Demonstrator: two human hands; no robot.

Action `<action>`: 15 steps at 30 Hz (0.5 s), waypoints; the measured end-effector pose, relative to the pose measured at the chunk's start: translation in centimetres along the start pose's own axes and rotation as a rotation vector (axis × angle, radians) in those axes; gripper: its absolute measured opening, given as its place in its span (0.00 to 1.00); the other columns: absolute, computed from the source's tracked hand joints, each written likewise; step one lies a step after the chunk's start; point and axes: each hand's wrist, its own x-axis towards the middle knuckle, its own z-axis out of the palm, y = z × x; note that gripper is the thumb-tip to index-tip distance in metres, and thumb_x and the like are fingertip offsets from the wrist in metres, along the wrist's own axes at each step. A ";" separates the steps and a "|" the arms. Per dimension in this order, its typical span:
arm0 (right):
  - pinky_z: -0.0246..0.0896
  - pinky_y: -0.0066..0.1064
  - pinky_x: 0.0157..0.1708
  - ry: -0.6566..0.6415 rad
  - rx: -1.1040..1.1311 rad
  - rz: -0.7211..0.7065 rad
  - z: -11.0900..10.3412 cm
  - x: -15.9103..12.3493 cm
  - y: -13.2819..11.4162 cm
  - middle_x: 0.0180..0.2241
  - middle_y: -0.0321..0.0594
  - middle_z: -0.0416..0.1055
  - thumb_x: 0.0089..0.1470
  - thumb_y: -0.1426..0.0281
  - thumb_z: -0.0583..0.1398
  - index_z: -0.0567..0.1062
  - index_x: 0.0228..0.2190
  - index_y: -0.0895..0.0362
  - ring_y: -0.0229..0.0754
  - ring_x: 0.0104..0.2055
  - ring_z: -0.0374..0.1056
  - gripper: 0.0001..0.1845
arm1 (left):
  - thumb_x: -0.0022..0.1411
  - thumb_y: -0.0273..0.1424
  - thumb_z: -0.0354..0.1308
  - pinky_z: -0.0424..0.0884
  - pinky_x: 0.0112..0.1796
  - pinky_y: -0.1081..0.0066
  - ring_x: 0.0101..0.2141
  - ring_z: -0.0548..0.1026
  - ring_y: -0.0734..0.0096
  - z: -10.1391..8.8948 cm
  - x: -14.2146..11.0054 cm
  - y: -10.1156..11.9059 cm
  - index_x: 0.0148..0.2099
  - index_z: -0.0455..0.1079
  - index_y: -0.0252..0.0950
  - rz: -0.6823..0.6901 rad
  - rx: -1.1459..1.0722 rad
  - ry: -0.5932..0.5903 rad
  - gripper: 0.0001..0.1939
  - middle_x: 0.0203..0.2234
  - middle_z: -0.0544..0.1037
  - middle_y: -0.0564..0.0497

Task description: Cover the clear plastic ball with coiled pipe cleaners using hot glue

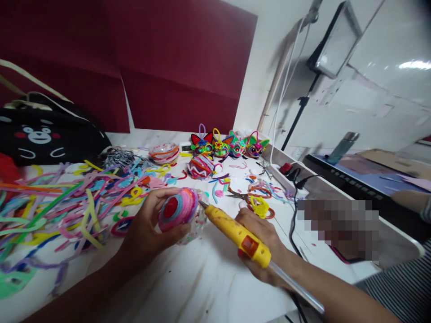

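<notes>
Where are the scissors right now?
In the head view, the scissors lie on the table, right of centre, beyond the right hand and yellow glue gun.

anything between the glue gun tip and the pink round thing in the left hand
Nothing visible: the yellow glue gun in the right hand has its tip close to the pink round thing in the left hand; contact is unclear.

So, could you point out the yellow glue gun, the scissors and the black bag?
Yellow glue gun (230, 228): head view, on the middle of its yellow body.
Scissors (241, 196): head view, on the metal blades.
Black bag (72, 137): head view, on the dark cloth of its front.
</notes>
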 end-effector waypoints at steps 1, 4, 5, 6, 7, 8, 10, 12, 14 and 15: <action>0.55 0.32 0.24 -0.004 -0.004 0.000 -0.1 0.1 0.0 0.30 0.37 0.62 0.59 0.69 0.52 0.61 0.35 0.52 0.41 0.29 0.59 0.01 | 0.47 0.39 0.72 0.75 0.49 0.62 0.53 0.75 0.51 0.0 0.0 0.0 0.50 0.66 0.44 0.004 -0.001 -0.002 0.29 0.52 0.75 0.47; 0.55 0.32 0.24 0.011 0.000 -0.013 -0.2 0.2 -0.1 0.29 0.37 0.61 0.58 0.69 0.52 0.61 0.34 0.52 0.41 0.29 0.59 0.01 | 0.47 0.39 0.72 0.75 0.49 0.63 0.53 0.75 0.53 -0.1 0.0 0.0 0.50 0.66 0.44 0.009 -0.002 -0.009 0.29 0.53 0.74 0.47; 0.54 0.32 0.24 0.021 0.004 -0.017 -0.2 0.2 -0.1 0.29 0.37 0.61 0.57 0.70 0.52 0.61 0.34 0.52 0.41 0.29 0.59 0.01 | 0.47 0.39 0.72 0.75 0.49 0.64 0.53 0.75 0.52 -0.1 0.0 0.0 0.50 0.66 0.44 0.010 0.002 -0.008 0.29 0.53 0.74 0.47; 0.54 0.32 0.24 0.030 0.008 -0.020 -0.2 0.2 -0.1 0.29 0.37 0.61 0.56 0.70 0.52 0.61 0.34 0.52 0.41 0.29 0.59 0.02 | 0.46 0.39 0.72 0.75 0.49 0.63 0.53 0.75 0.52 -0.1 -0.1 0.0 0.50 0.66 0.44 0.012 0.004 -0.007 0.29 0.53 0.74 0.47; 0.54 0.32 0.24 0.035 0.013 -0.020 -0.2 0.2 -0.1 0.29 0.36 0.60 0.55 0.71 0.52 0.61 0.33 0.52 0.41 0.29 0.59 0.03 | 0.46 0.39 0.72 0.75 0.49 0.63 0.53 0.75 0.52 -0.1 -0.1 0.0 0.50 0.66 0.44 0.014 0.005 -0.006 0.29 0.53 0.74 0.47; 0.54 0.32 0.24 0.036 0.014 -0.017 -0.3 0.3 -0.1 0.29 0.36 0.60 0.54 0.71 0.53 0.61 0.34 0.52 0.41 0.29 0.59 0.03 | 0.47 0.38 0.72 0.76 0.48 0.63 0.53 0.75 0.52 -0.1 -0.1 0.1 0.50 0.66 0.44 0.016 0.003 -0.007 0.29 0.53 0.74 0.47; 0.55 0.32 0.24 0.035 0.009 -0.005 -0.4 0.3 0.0 0.29 0.37 0.61 0.53 0.71 0.53 0.62 0.34 0.53 0.41 0.28 0.59 0.04 | 0.47 0.38 0.72 0.75 0.49 0.62 0.54 0.75 0.52 0.0 -0.1 0.1 0.50 0.66 0.44 0.017 -0.006 -0.013 0.29 0.53 0.74 0.46; 0.54 0.32 0.24 0.042 0.010 0.000 -0.4 0.3 0.2 0.29 0.36 0.60 0.52 0.71 0.54 0.62 0.34 0.53 0.40 0.28 0.58 0.05 | 0.47 0.37 0.72 0.75 0.49 0.62 0.54 0.74 0.52 0.0 -0.2 0.1 0.50 0.66 0.44 0.012 -0.015 -0.023 0.29 0.54 0.74 0.46; 0.54 0.32 0.25 0.048 0.025 -0.001 -0.4 0.3 0.4 0.29 0.36 0.60 0.50 0.71 0.55 0.61 0.33 0.52 0.40 0.27 0.58 0.06 | 0.47 0.36 0.72 0.74 0.50 0.62 0.55 0.74 0.52 0.1 -0.3 0.0 0.50 0.66 0.43 0.002 -0.022 -0.031 0.28 0.55 0.73 0.46; 0.54 0.32 0.25 0.046 0.034 -0.001 -0.4 0.3 0.5 0.29 0.36 0.60 0.49 0.71 0.55 0.60 0.32 0.52 0.40 0.28 0.58 0.07 | 0.47 0.36 0.72 0.74 0.50 0.62 0.55 0.74 0.53 0.1 -0.3 0.0 0.50 0.66 0.43 0.000 -0.024 -0.032 0.29 0.55 0.73 0.46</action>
